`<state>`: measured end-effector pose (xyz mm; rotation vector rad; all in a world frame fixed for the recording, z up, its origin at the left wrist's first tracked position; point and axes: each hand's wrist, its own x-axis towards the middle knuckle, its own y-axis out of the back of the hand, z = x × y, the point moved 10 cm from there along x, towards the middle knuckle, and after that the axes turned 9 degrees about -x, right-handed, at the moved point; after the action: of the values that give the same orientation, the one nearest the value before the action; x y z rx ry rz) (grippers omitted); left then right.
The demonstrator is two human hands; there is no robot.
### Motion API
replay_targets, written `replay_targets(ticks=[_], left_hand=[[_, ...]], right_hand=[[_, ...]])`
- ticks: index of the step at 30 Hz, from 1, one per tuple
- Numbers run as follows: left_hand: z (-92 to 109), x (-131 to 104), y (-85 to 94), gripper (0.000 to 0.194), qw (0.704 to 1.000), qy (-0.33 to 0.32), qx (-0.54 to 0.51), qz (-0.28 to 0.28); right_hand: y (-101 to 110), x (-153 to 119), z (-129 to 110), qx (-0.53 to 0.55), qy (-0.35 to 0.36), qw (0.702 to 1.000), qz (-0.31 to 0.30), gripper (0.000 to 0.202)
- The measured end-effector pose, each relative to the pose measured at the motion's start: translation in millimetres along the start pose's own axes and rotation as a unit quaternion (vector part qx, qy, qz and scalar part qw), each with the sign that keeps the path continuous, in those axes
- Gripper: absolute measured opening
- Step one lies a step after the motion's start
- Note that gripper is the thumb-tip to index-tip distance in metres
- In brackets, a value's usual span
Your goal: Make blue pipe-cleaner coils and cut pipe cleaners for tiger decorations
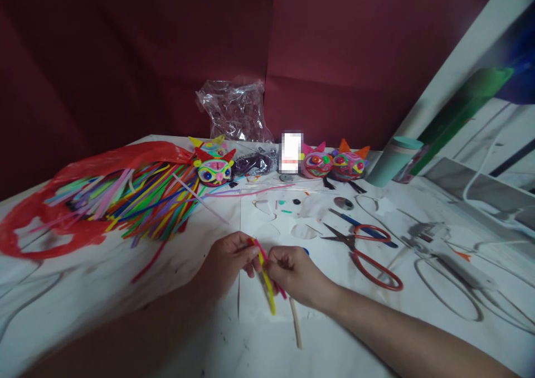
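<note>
My left hand (229, 260) pinches the upper ends of a yellow pipe cleaner (268, 290) and a pink pipe cleaner (282, 292). Curled fingers of my right hand (297, 273) close on the pink one just to the right. Both pipe cleaners slant down between the hands, the yellow one hanging lower; where they meet is partly covered by fingertips. Below my right hand lies a thin wooden stick (296, 326). White paper (251, 305) is under both hands. Orange-handled scissors (355, 248) rest open to the right.
Loose colored pipe cleaners (154, 205) spill from a red plastic bag (25, 244) at left. Decorated animal heads (214, 171) stand at the back, more (349, 163) at back right. A glue gun (455, 261) and its cable lie right, near a green cup (393, 163).
</note>
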<state>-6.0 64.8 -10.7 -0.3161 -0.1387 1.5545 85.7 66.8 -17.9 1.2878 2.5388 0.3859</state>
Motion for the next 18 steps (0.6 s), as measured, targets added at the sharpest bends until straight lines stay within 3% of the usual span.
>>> replay_targets(ticks=[4,9,13,18], left_hand=[[-2.0,-0.1,0.2,0.014,1.0,0.01,-0.008,0.002],[-2.0,-0.7,-3.4,0.011,1.0,0.02,-0.018,-0.007],[-10.5,-2.3,-8.5,0.011,0.998,0.045,0.017,-0.035],[-20.4,-4.9,-13.6,0.014,0.996,0.067,0.003,-0.065]], right_hand=[[-0.6,0.5,-1.8,0.019,0.011,1.0,-0.012,0.012],[3.0,-0.6,3.0,0.028,-0.025,0.999,-0.006,0.011],[20.9,0.3,-10.5,0.058,0.042,0.995,0.063,0.011],[21.6,1.2,-20.5,0.063,0.103,0.991,0.05,0.024]])
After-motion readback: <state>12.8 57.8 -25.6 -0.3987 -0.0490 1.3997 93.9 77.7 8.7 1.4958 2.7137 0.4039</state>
